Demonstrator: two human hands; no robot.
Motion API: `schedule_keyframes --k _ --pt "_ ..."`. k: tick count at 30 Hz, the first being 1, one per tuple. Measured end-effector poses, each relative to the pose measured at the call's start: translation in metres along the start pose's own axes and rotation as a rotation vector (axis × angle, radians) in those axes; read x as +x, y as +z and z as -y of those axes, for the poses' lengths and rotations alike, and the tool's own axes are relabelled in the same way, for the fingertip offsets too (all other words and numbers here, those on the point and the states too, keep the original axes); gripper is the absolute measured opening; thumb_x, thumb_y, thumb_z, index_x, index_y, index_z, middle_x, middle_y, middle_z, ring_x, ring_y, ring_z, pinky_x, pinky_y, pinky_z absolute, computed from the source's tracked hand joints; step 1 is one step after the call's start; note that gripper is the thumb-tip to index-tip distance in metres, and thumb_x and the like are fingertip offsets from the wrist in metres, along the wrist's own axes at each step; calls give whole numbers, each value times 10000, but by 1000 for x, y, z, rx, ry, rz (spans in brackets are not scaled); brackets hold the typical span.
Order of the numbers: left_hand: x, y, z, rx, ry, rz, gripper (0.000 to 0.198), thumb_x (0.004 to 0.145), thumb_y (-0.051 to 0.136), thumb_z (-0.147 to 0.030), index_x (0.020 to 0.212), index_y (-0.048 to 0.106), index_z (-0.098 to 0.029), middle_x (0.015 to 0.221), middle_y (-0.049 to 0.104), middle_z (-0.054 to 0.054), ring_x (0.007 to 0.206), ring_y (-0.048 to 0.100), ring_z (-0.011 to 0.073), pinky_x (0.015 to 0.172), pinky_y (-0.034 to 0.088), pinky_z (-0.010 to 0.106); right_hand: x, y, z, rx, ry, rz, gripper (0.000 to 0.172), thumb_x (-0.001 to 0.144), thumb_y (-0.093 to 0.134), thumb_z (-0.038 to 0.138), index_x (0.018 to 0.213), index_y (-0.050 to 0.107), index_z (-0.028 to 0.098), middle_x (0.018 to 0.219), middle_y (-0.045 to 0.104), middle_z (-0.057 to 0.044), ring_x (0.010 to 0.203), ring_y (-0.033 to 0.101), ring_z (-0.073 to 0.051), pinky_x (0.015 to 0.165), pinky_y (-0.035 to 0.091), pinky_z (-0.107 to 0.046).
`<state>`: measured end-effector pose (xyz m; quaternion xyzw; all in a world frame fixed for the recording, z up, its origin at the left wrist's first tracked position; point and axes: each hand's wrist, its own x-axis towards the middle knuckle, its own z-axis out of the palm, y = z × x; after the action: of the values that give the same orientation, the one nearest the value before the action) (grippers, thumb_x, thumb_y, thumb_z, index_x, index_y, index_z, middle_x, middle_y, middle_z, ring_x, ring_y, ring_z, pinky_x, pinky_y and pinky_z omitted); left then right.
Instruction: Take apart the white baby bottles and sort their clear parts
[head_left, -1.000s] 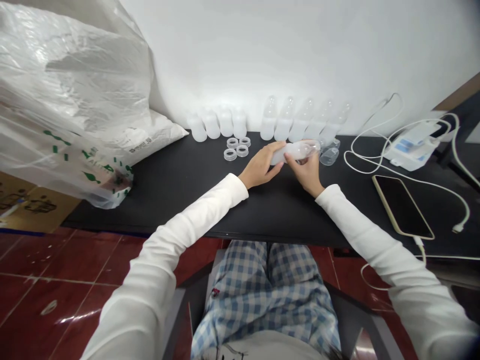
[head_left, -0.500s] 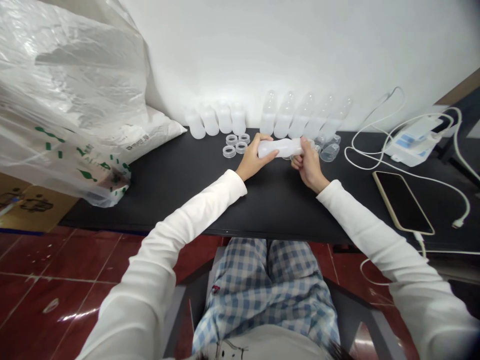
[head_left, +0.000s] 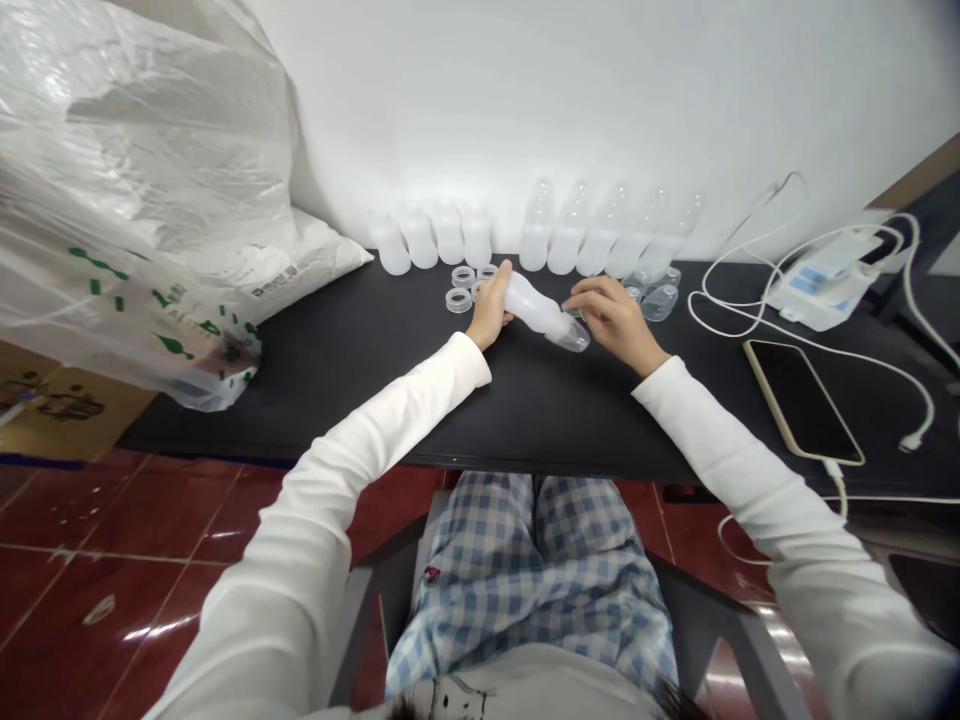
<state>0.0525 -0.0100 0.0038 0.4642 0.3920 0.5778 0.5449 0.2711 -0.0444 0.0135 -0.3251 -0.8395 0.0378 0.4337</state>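
- Compared with half a second earlier, the bottle point(head_left: 541, 314) is no longer held level between both hands; it now tilts, capped end down and toward the person, and the right hand point(head_left: 613, 318) has come off it.
- Left hand point(head_left: 489, 308): fingers wrapped around the bottle's base end, which sits highest, just beside the loose rings point(head_left: 459, 298).
- Right hand: fingers loosely spread, holding nothing, hovering just beside the bottle's clear cap point(head_left: 571, 336); contact with the cap cannot be confirmed.
- Bottle position: above the black table point(head_left: 360, 360), in front of the row of capped bottles point(head_left: 600, 240) and the row of uncapped bottles point(head_left: 435, 243) against the wall.
- Handling, as a judgement: translucent thin-walled plastic, apparently empty, so light and slightly yielding; smooth, so possibly slippery. A grip around the wide body suits it best; the clear cap looks like a push-fit part that could pop off if used as the hold.
- Surroundings: spare clear caps point(head_left: 660, 300) to the right, a phone point(head_left: 804, 402) on its cable, a plastic bag point(head_left: 142, 190) at left.
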Motion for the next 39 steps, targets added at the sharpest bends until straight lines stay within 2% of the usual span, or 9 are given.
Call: schedule_keyframes --k 4,8,13,16,23,27,31,35,39 --pt "-7 5 0 37 56 59 716 927 445 -869 716 544 -192 424 391 -48 339 321 62 371 158 234 -1 4 8 36 92 -38 328 1085 404 360 1225 683 257 1126 700 -109 1057 675 -265 969 566 -487" --pt "-8 8 -3 9 7 -31 646 983 423 -801 862 593 -190 452 432 -64 352 373 66 369 206 212 -4 13 13 123 282 -50 496 1052 443 656 1183 640 220 1082 711 -111 983 685 -258 919 565 -455" --pt "-10 10 -6 2 35 -88 513 999 527 -703 954 618 -200 555 537 -34 409 494 81 392 290 220 -2 20 13 432 612 -94 647 876 539 888 903 613 246 632 613 25 499 545 -132 516 462 -290" --pt "-10 10 -5 7 36 -82 534 1007 496 -717 948 607 -198 547 532 -31 412 507 87 393 303 220 0 23 12 608 678 -84 657 779 651 899 858 572 252 569 600 51 412 503 -104 393 364 -244" --pt "-7 8 -4 -13 -27 -57 616 958 473 -810 866 578 -210 483 491 -56 355 427 75 354 251 215 -3 23 20 426 577 -233 501 922 621 766 942 637 265 557 582 58 466 520 -127 484 432 -260" --pt "-9 11 -6 -34 -108 -62 652 921 490 -848 854 582 -206 454 472 -65 318 362 61 341 211 218 -6 16 19 204 461 -238 479 963 586 726 1030 681 261 747 677 -11 629 637 -181 703 585 -358" --pt "-12 13 -8 -56 -163 -20 684 915 456 -875 773 544 -211 445 456 -54 312 294 49 329 173 217 -6 5 8 10 253 -122 483 951 612 683 1114 715 240 1016 743 -107 960 731 -297 942 615 -493" --pt "-12 10 -11 -80 -240 11 692 929 390 -886 749 504 -227 430 385 -68 318 230 52 331 137 216 -3 0 5 -65 125 -20 324 940 691 581 1128 737 321 1149 719 -89 1125 708 -314 1040 597 -536" --pt "-10 7 -14 -113 -260 1 695 934 373 -884 758 514 -226 436 375 -69 323 229 56 336 135 229 0 1 10 -104 48 49 216 1032 564 456 1108 737 351 1312 695 -85 1332 633 -342 1139 521 -598"
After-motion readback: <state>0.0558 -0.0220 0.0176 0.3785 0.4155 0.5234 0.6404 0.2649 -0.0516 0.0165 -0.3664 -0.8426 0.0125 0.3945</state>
